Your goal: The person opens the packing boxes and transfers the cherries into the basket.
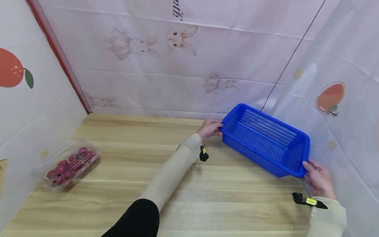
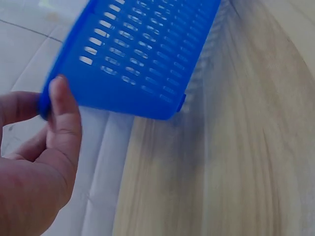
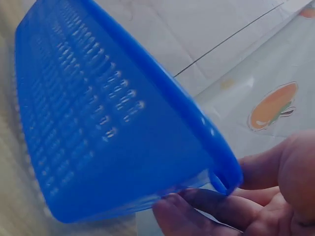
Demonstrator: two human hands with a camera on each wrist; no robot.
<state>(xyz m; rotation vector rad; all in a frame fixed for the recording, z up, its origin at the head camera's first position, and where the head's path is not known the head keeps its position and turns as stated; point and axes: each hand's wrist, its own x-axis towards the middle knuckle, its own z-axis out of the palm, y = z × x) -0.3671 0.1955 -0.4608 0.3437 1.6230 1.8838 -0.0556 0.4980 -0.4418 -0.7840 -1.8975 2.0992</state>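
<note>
A blue perforated plastic basket [image 1: 260, 138] is held at both ends, at the back right of the table. My left hand [image 1: 209, 129] pinches the rim at its left end; in the left wrist view, thumb and fingers [image 2: 64, 118] close over the rim corner. At the opposite end my right hand [image 1: 319, 177] grips the rim, with fingers [image 3: 177, 214] under the lip in the right wrist view. Nothing lies inside the basket. In the left wrist view its base looks raised off the wood.
A clear plastic box [image 1: 72, 164] of dark red round fruit lies at the left of the wooden table [image 1: 124, 164]. Printed cloth walls [image 1: 142, 85] stand at the back, left and right, close to the basket.
</note>
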